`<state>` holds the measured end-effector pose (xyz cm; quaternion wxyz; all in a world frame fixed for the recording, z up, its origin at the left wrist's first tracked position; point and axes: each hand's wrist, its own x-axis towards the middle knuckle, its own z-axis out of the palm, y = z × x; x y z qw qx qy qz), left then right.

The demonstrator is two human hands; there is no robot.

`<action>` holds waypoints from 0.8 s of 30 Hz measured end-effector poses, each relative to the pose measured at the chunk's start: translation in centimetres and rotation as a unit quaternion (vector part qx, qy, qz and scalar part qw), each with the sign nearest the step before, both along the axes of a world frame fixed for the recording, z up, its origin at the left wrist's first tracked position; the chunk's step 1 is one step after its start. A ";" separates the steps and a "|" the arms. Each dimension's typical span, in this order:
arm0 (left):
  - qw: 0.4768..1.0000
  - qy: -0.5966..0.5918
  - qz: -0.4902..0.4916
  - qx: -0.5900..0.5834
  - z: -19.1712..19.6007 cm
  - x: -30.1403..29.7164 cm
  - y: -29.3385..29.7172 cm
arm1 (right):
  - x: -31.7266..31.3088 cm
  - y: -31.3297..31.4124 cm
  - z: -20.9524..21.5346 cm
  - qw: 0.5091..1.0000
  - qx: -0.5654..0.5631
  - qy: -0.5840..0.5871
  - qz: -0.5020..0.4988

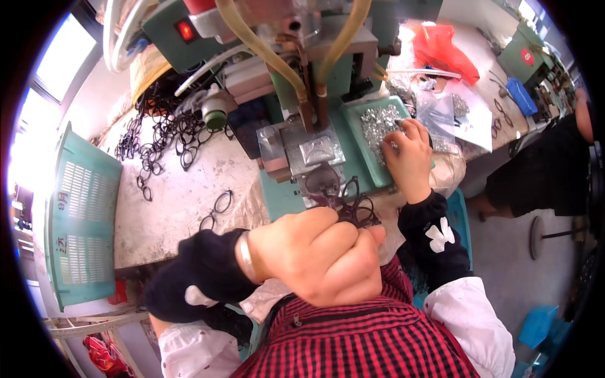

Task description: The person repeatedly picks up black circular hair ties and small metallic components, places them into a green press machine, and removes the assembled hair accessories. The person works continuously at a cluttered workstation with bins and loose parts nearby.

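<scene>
My left hand (321,255) is closed in a fist in front of the machine. Several dark eyeglass frames (359,208) stick out just beyond its knuckles; its fingertips are hidden. One frame's rim (322,181) lies at the metal fixture (315,151), under the copper-coloured electrodes (313,110) of the green bench machine. Over a green tray (378,173) of small silvery metal parts (377,125), my right hand (409,157) has its fingers curled in and the thumb near them. What they pinch, if anything, is too small to make out.
A tangled heap of dark eyeglass frames (167,120) covers the back left of the bench, with a loose frame (217,208) nearer. A green basket (82,220) stands left. Behind the tray lies a red plastic bag (441,50). Another person (535,170) is at the right.
</scene>
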<state>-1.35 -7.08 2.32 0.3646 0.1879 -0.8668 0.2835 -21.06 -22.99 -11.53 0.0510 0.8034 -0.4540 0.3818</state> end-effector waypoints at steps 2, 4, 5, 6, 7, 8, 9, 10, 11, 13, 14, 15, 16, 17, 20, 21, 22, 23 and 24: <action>0.999 0.015 0.025 0.027 -1.3 -0.8 0.5 | 0.2 -0.4 -0.4 1.000 0.002 -0.006 -0.002; 0.992 0.052 0.066 0.091 -2.2 -1.6 1.3 | 0.4 -0.2 -0.4 0.999 -0.003 -0.031 0.012; 0.988 0.075 0.077 0.115 -2.6 -1.9 1.5 | 0.7 0.0 -0.2 0.999 -0.009 -0.047 0.018; 0.982 0.096 0.088 0.134 -2.7 -2.1 1.7 | 0.8 -0.1 0.3 0.997 -0.019 -0.064 0.024; 0.977 0.124 0.078 0.157 -2.5 -2.1 2.0 | 0.7 0.0 0.6 0.996 0.011 -0.090 0.024; 0.981 0.122 0.081 0.131 -2.1 -1.8 2.0 | 0.6 0.2 0.9 0.992 0.042 -0.115 0.024; 0.983 0.123 0.081 0.107 -1.8 -1.4 2.1 | 0.4 0.4 1.0 0.988 0.074 -0.137 0.022; 0.985 0.124 0.081 0.084 -1.2 -1.0 2.1 | 0.3 0.2 1.1 0.988 0.059 -0.138 0.024; 0.989 0.115 0.078 0.049 -0.3 -0.7 1.9 | 0.3 -0.1 1.2 0.989 0.044 -0.139 0.026; 0.989 0.094 0.084 0.075 0.7 -1.1 0.9 | 0.3 -0.4 1.4 0.990 0.029 -0.130 0.037; 0.989 0.076 0.067 0.109 0.1 -1.3 0.5 | 0.1 -0.5 1.2 0.991 0.030 -0.123 0.037; 0.988 0.061 0.065 0.126 -0.8 -1.5 0.1 | 0.1 -0.8 1.0 0.992 0.029 -0.119 0.035; 0.986 0.045 0.064 0.146 -1.9 -1.7 -0.2 | 0.1 -1.0 0.9 0.990 0.034 -0.128 0.039; 0.984 0.030 0.063 0.167 -2.5 -1.8 -0.3 | 0.1 -1.2 0.9 0.989 0.039 -0.136 0.042; 0.981 0.036 0.072 0.175 -2.3 -1.5 -0.8 | -0.1 -1.3 1.1 0.978 0.094 -0.182 0.041; 0.980 0.030 0.074 0.182 -2.2 -1.5 -0.8 | -0.1 -1.6 1.7 0.972 0.114 -0.200 0.044; 0.980 0.028 0.073 0.184 -2.4 -1.5 -0.8 | -0.2 -1.6 2.2 0.964 0.129 -0.228 0.045; 0.979 0.027 0.073 0.186 -2.7 -1.7 -0.8 | -0.4 -1.7 2.7 0.955 0.144 -0.255 0.046; 0.979 0.025 0.073 0.190 -3.0 -1.7 -0.7 | -0.6 -1.6 2.8 0.945 0.161 -0.282 0.047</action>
